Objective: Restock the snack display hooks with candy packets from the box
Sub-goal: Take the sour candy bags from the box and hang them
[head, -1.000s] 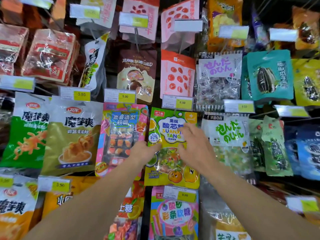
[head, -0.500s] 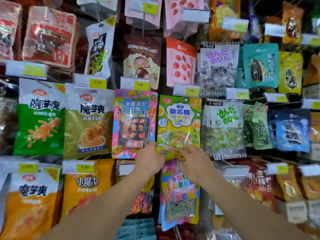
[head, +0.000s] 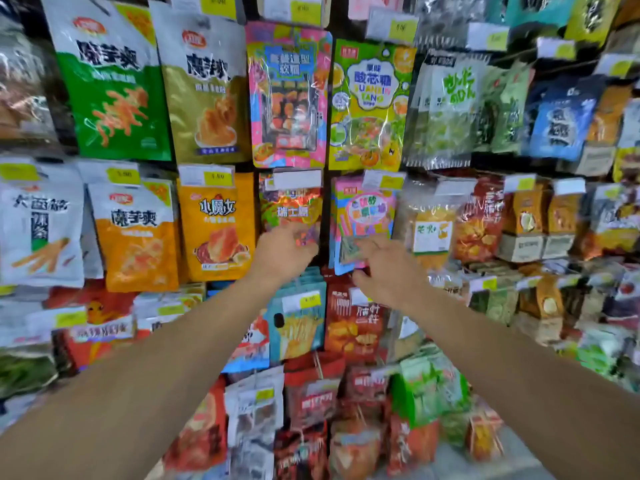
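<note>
The yellow-green sour candy packet [head: 367, 105] hangs on its hook in the upper row, apart from both hands. My left hand [head: 284, 252] is below it, in front of the lower edge of a shiny multicoloured candy packet [head: 292, 206], fingers loosely bent with nothing in them. My right hand [head: 386, 268] has spread, relaxed fingers in front of the bottom of a pink candy-strip packet [head: 363, 216] and holds nothing. No box is in view.
Hanging snack packets fill the whole wall: a pink gummy packet [head: 287, 95], green [head: 110, 84] and gold [head: 204, 91] konjac packs at upper left, an orange pack [head: 216, 223], red and teal packs [head: 298, 327] below the hands. Price tags [head: 216, 174] stick out on hook ends.
Both hands have come off the yellow-green packet and dropped to the row beneath it. The view has tilted down, showing lower rows.
</note>
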Demonstrator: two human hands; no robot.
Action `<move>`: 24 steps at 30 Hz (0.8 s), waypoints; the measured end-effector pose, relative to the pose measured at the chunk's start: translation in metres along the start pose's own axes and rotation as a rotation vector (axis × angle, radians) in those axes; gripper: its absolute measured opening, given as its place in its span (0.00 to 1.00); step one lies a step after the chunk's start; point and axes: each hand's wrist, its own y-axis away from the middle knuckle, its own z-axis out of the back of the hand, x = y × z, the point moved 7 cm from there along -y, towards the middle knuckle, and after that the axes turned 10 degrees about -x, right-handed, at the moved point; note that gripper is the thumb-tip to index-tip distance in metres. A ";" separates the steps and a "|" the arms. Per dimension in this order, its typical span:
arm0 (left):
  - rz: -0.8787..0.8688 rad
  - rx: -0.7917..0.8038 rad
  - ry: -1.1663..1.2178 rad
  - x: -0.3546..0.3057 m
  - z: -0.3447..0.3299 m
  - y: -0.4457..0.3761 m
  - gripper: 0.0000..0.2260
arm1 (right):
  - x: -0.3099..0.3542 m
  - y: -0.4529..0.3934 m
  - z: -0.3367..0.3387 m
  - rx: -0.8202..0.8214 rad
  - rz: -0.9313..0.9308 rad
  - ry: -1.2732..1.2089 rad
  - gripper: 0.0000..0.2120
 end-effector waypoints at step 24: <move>0.801 0.281 -0.061 0.294 0.026 0.401 0.19 | 0.180 0.354 -0.245 0.735 0.086 -0.262 0.29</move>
